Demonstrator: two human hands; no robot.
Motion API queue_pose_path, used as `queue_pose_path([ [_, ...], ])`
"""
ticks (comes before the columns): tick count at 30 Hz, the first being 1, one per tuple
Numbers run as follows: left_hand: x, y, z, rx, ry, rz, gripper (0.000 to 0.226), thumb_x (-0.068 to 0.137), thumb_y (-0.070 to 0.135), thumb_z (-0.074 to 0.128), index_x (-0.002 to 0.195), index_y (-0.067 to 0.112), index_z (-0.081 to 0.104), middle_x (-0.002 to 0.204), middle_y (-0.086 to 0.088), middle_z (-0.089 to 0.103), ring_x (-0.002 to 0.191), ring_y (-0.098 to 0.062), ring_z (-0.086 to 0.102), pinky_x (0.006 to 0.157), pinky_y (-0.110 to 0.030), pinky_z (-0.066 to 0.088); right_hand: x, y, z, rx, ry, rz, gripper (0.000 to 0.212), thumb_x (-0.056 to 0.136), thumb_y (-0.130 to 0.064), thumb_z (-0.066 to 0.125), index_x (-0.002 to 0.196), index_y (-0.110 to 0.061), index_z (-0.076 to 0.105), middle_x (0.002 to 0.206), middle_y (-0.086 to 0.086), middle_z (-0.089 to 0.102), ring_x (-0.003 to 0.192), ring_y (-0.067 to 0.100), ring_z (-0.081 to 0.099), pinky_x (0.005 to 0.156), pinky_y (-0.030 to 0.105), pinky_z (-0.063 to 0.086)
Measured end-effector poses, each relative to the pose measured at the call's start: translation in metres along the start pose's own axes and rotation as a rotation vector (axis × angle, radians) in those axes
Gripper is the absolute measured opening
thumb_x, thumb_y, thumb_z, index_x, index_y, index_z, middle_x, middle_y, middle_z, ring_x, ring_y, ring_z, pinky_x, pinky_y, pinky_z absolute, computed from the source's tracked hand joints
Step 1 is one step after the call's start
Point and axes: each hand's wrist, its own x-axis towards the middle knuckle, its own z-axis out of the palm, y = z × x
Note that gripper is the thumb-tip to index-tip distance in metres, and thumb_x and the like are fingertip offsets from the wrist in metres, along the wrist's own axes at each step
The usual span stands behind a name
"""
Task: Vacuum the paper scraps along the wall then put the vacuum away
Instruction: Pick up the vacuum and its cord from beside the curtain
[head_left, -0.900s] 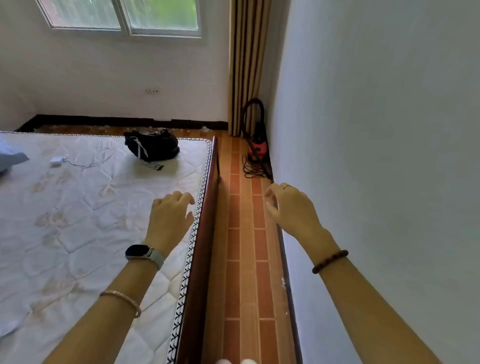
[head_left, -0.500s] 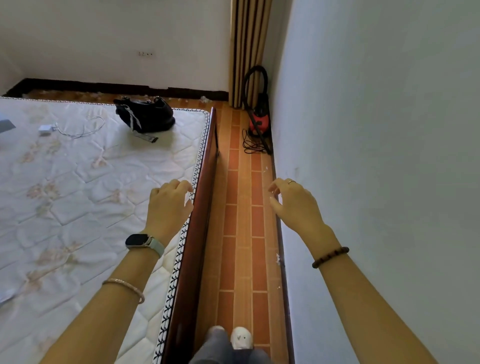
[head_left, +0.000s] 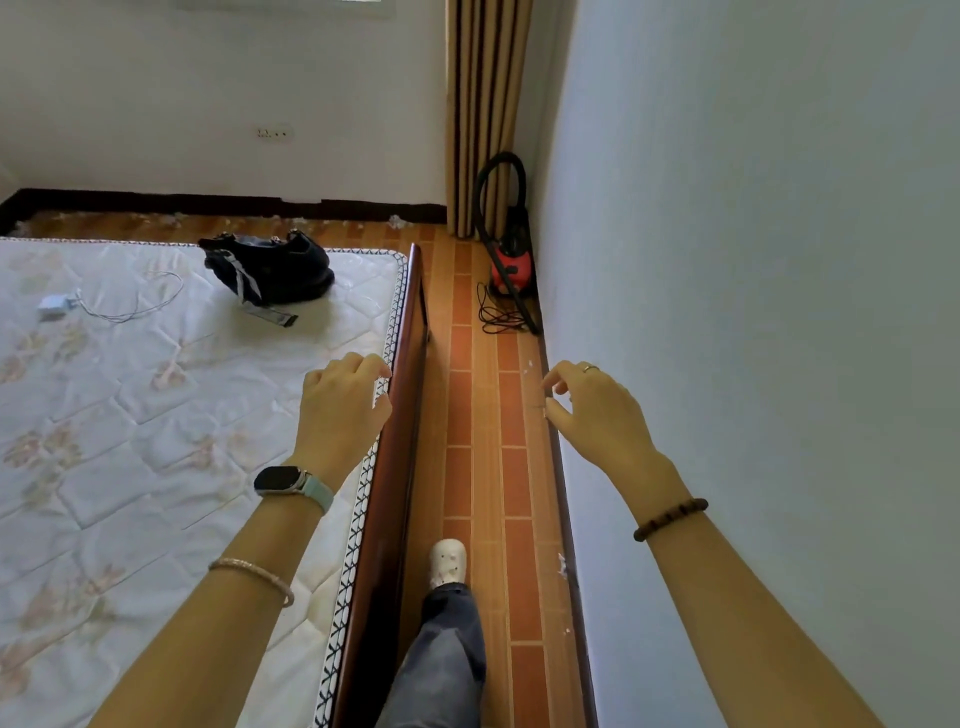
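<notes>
Standing in the far corner against the right wall (head_left: 753, 260): red vacuum (head_left: 511, 270), cord coiled beside it. Paper scraps (head_left: 562, 564) dot the floor along the baseboard. Left hand (head_left: 340, 410) and right hand (head_left: 597, 410) both empty, fingers loosely curled, grip on nothing.

The left hand (head_left: 340, 415) wears a dark smartwatch (head_left: 283, 479) on a pale-green strap and a thin bangle (head_left: 253, 573); the right hand (head_left: 597, 410) wears a ring (head_left: 590, 368) and a dark beaded bracelet (head_left: 670, 518); blue jeans (head_left: 441, 670) and a white shoe (head_left: 447, 561).
</notes>
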Motion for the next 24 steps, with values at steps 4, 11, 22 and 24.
queue_pose_path([
  [4, 0.065, -0.013, 0.016, -0.019, 0.006, 0.016, 0.021, 0.083, 0.010, 0.067, 0.104, 0.016, 0.064, 0.098, -0.002, 0.067, 0.090, -0.025, 0.062, 0.088, -0.041, 0.041, 0.065, 0.002, 0.004, 0.002, 0.017, 0.015, 0.019, 0.090, -0.027, 0.057, 0.109, -0.025, 0.058, 0.104, -0.004, 0.064, 0.085, 0.011, 0.061, 0.077, 0.023, 0.051],
  [11, 0.187, -0.042, 0.033, -0.008, 0.029, 0.058, 0.022, 0.080, 0.009, 0.069, 0.101, 0.016, 0.065, 0.093, -0.001, 0.066, 0.086, -0.026, 0.062, 0.083, -0.042, 0.041, 0.187, -0.009, -0.003, 0.008, 0.033, 0.021, 0.019, 0.092, -0.026, 0.054, 0.111, -0.023, 0.058, 0.105, -0.002, 0.064, 0.090, 0.015, 0.062, 0.083, 0.029, 0.054],
  [22, 0.314, -0.065, 0.075, 0.014, -0.025, 0.071, 0.021, 0.083, 0.014, 0.066, 0.104, 0.018, 0.063, 0.096, 0.000, 0.065, 0.089, -0.026, 0.061, 0.085, -0.043, 0.041, 0.318, 0.007, 0.008, 0.030, -0.005, 0.050, 0.022, 0.092, -0.024, 0.053, 0.114, -0.022, 0.057, 0.106, -0.002, 0.063, 0.093, 0.016, 0.060, 0.079, 0.026, 0.050],
  [24, 0.336, -0.066, 0.088, 0.016, -0.041, 0.058, 0.021, 0.084, 0.013, 0.066, 0.104, 0.017, 0.063, 0.096, -0.001, 0.065, 0.090, -0.027, 0.061, 0.085, -0.043, 0.041, 0.347, 0.013, 0.016, 0.041, -0.013, 0.043, 0.022, 0.091, -0.024, 0.053, 0.113, -0.022, 0.058, 0.106, -0.002, 0.063, 0.092, 0.016, 0.060, 0.079, 0.028, 0.051],
])
